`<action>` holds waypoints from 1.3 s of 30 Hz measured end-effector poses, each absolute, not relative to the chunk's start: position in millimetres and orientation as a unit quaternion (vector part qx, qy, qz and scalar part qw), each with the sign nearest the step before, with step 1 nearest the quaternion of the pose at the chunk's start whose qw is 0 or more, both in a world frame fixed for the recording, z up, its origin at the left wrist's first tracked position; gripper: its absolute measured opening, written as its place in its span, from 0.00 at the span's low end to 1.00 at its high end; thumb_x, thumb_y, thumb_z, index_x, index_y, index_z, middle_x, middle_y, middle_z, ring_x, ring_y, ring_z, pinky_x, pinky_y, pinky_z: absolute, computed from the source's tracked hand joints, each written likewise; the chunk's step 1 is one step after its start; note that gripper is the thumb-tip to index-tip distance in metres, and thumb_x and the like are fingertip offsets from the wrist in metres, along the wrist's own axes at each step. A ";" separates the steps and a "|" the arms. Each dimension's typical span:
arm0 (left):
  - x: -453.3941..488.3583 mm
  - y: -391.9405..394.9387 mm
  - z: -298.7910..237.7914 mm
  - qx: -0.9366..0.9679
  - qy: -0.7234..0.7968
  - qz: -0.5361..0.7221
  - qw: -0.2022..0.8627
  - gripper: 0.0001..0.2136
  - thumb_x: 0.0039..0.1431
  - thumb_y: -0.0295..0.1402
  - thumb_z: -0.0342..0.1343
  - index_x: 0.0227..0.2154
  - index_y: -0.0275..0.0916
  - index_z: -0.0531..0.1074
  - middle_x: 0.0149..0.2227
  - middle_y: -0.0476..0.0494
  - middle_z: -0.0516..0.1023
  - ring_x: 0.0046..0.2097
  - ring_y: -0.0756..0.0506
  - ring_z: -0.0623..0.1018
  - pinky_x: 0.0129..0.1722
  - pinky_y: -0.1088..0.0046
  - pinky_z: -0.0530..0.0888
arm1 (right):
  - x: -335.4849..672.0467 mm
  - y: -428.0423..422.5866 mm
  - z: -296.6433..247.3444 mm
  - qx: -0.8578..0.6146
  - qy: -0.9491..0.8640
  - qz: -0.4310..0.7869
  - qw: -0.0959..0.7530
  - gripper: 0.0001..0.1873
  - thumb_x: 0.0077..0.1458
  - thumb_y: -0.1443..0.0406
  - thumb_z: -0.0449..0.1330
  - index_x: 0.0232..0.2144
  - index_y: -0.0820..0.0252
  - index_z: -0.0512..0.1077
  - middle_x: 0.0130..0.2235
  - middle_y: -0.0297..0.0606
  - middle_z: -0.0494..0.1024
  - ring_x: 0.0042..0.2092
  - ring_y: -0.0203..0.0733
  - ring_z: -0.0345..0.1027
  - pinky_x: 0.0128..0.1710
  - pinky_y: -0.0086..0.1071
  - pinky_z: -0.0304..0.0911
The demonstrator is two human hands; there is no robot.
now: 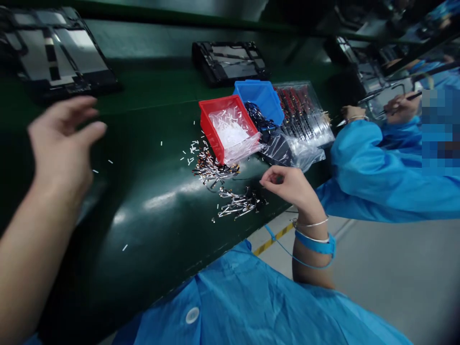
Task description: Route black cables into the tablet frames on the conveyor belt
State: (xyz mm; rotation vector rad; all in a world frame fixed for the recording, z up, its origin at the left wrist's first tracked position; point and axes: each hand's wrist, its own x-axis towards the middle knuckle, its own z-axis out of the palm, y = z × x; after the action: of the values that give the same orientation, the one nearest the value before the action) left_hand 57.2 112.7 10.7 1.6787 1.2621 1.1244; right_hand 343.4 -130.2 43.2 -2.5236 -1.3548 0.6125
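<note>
My left hand (63, 148) hovers at the left, its thumb and fingers apart with nothing visible between them. Just beyond its fingertips lies an opened electronic device (75, 48), like a tablet with its inside parts exposed. My right hand (291, 187) has thumb and forefinger pinched together; whatever they hold, if anything, is too small to make out. Left of it are a small pile of thin cable-like parts (237, 203) and a larger pile of similar parts (212, 167). A red bin (210, 127) holds tiny white strips (232, 129) in a clear bag.
Behind the red bin stand a blue bin (271, 93) with black parts and a clear tray (305, 110) of rowed parts. Another opened device (233, 62) lies further back. White strips are scattered on the green bench (151, 230). At right, a co-worker's blue sleeves (373, 167) reach in.
</note>
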 end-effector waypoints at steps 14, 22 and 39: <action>85.7 -6.9 23.8 0.600 0.162 0.033 0.783 0.14 0.63 0.38 0.48 0.31 0.34 0.74 0.24 0.46 0.76 0.25 0.51 0.74 0.26 0.77 0.68 | 257.9 -110.7 58.7 -0.516 -0.811 -0.098 0.257 0.06 0.55 0.75 0.58 0.31 0.62 0.72 0.30 0.40 0.79 0.31 0.37 0.69 0.30 0.32 0.67; 82.7 -10.9 31.9 0.620 0.264 0.186 0.715 0.11 0.60 0.33 0.51 0.26 0.35 0.74 0.21 0.49 0.73 0.24 0.53 0.72 0.22 0.80 0.65 | 228.8 -99.4 38.1 -0.546 -0.749 -0.130 0.352 0.08 0.53 0.75 0.61 0.36 0.63 0.73 0.33 0.43 0.81 0.36 0.39 0.74 0.33 0.34 0.73; 82.7 -7.9 30.1 0.606 0.308 0.163 0.715 0.09 0.57 0.29 0.53 0.35 0.35 0.78 0.34 0.43 0.81 0.28 0.49 0.80 0.20 0.80 0.71 | 225.2 -93.0 29.2 -0.583 -0.710 -0.104 0.382 0.09 0.52 0.76 0.60 0.36 0.62 0.75 0.34 0.43 0.82 0.35 0.40 0.75 0.34 0.35 0.73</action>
State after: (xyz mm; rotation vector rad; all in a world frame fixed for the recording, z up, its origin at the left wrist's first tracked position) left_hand 82.7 -7.9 30.1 1.3421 0.6830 0.3614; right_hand 225.2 -93.0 29.2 -1.4880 -1.8103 -0.2648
